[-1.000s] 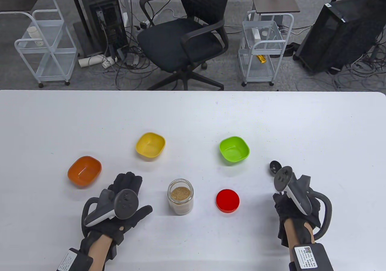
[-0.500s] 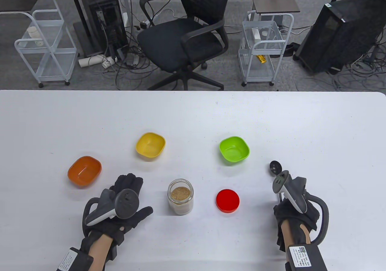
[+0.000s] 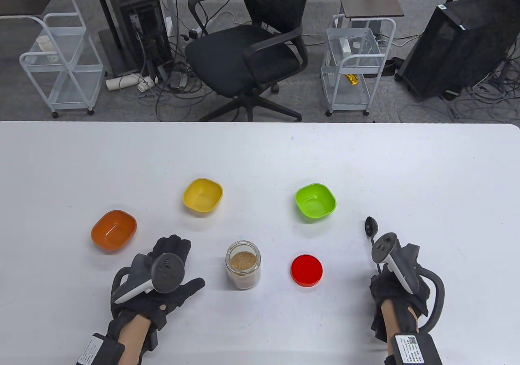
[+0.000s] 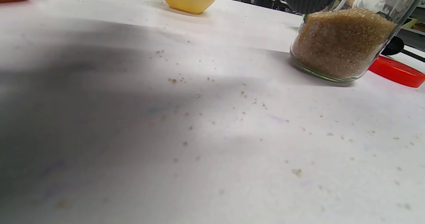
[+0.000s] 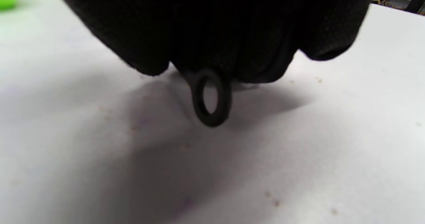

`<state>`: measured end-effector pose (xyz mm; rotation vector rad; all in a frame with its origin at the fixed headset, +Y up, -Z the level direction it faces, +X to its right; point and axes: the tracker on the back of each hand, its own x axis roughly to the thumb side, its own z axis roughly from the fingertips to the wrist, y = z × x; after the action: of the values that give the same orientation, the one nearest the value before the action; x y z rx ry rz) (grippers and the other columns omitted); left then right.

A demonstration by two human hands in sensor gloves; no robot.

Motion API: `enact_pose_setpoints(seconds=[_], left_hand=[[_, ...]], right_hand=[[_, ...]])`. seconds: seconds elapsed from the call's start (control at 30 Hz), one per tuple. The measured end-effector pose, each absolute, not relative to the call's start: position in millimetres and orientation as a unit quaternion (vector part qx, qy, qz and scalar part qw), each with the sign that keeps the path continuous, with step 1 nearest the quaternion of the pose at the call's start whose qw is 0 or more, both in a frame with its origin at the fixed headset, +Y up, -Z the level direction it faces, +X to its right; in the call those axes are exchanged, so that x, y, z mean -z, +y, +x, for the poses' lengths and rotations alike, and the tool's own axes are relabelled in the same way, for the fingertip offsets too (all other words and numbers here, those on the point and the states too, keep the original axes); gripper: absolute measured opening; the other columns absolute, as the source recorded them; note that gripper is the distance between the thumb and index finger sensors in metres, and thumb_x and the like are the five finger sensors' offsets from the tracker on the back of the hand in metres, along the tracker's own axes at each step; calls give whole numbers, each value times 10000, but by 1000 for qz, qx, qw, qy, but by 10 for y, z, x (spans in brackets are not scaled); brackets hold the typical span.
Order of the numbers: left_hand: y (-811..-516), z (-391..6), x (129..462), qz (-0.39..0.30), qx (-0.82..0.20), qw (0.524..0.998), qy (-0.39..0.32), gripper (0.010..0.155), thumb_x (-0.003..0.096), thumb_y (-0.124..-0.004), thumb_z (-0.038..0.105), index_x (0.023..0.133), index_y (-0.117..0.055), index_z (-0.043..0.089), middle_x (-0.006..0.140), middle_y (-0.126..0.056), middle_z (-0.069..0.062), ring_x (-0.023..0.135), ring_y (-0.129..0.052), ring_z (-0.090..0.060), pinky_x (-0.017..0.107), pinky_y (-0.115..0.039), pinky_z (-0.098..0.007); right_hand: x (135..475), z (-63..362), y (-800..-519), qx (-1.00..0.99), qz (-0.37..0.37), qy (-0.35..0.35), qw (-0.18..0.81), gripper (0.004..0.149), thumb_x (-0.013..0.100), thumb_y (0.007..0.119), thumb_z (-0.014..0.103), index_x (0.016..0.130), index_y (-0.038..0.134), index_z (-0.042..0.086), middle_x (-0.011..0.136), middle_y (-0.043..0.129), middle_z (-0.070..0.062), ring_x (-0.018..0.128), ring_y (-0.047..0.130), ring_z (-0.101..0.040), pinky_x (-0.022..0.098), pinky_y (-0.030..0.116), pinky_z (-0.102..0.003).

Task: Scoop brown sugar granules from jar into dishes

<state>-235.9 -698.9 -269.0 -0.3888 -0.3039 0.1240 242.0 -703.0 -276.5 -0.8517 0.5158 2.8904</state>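
An open glass jar (image 3: 243, 264) of brown sugar stands at the table's front middle; it also shows in the left wrist view (image 4: 342, 41). Its red lid (image 3: 306, 270) lies to its right. An orange dish (image 3: 113, 230), a yellow dish (image 3: 202, 195) and a green dish (image 3: 316, 202) stand beyond. My left hand (image 3: 170, 265) rests flat on the table left of the jar, fingers spread, holding nothing. My right hand (image 3: 396, 285) grips the handle of a black spoon (image 3: 371, 226); its bowl points away from me. The handle's ring end (image 5: 209, 98) hangs below my closed fingers (image 5: 215, 28).
Loose sugar grains (image 4: 172, 80) lie scattered on the white table (image 3: 260, 157) near the jar. An office chair (image 3: 252, 44) and two white wire carts (image 3: 353, 64) stand on the floor beyond the far edge.
My right hand has shifted slightly and the spoon has turned, so its bowl now shows more edge-on. My left hand has barely moved.
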Motion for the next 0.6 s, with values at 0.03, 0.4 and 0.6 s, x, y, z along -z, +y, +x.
enact_pose_setpoints(seconds=[0.03, 0.4, 0.6], left_hand=[[-6991, -2360, 2692, -192, -62, 968, -151, 970, 598, -631, 633, 1195, -113, 71, 1250, -59, -231, 1172, -127, -506, 822, -313, -644], [-6955, -2383, 2687, -160, -93, 970, -158, 956, 597, -639, 624, 1197, -136, 76, 1260, -87, -212, 1185, -146, -488, 831, -324, -641], [-6959, -2395, 2673, -159, -88, 971, -154, 957, 595, -640, 625, 1197, -137, 77, 1259, -89, -213, 1185, -146, -488, 831, -324, -640]], right_hand=[[2747, 2408, -6980, -948, -275, 155, 48, 391, 525, 850, 408, 864, 808, 218, 801, 949, -19, 681, 990, -322, 599, 808, -573], [2580, 1993, -6401, -973, -185, -10, 136, 412, 565, 747, 340, 941, 714, 174, 849, 979, -95, 606, 1114, -301, 517, 933, -549], [2504, 1616, -6173, -974, -109, -57, 188, 412, 570, 719, 332, 956, 693, 189, 808, 1003, -67, 506, 1127, -227, 467, 958, -496]])
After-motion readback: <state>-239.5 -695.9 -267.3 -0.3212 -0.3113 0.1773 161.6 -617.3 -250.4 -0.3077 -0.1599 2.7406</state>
